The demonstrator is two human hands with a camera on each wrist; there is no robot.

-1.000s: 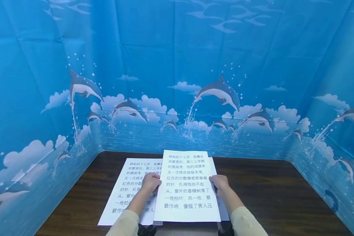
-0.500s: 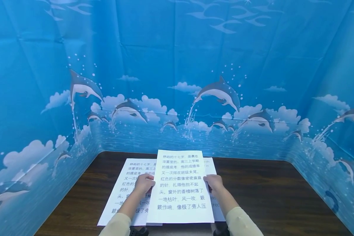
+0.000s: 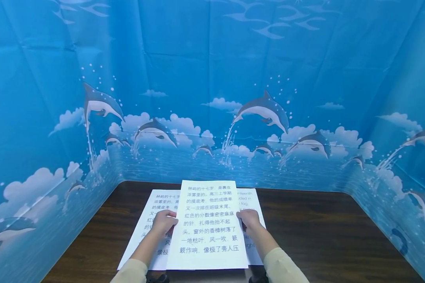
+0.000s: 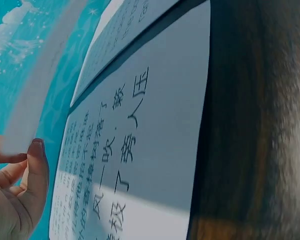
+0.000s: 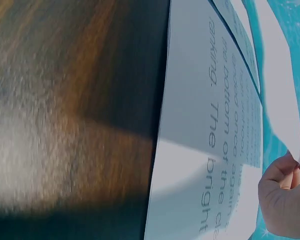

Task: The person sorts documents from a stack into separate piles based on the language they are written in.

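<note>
A white sheet of paper point(image 3: 209, 226) printed with Chinese text is held up above the table by both hands. My left hand point(image 3: 164, 224) pinches its left edge between thumb and fingers, and my right hand point(image 3: 250, 221) pinches the right edge. Both wrist views show the sheet raised, with a gap to the papers below. Beneath it on the left lies a second Chinese-text sheet point(image 4: 155, 125), partly covered in the head view. Under its right side lies an English-text sheet point(image 5: 190, 100), also partly hidden.
The papers lie on a dark brown wooden table point(image 3: 315, 232). A blue curtain point(image 3: 184, 78) with dolphins and clouds surrounds its back and sides. Light sleeves point(image 3: 283, 267) cover the forearms.
Both hands have moved left together with the held sheet. More of the English-text sheet shows on the right, and less of the Chinese-text sheet on the left.
</note>
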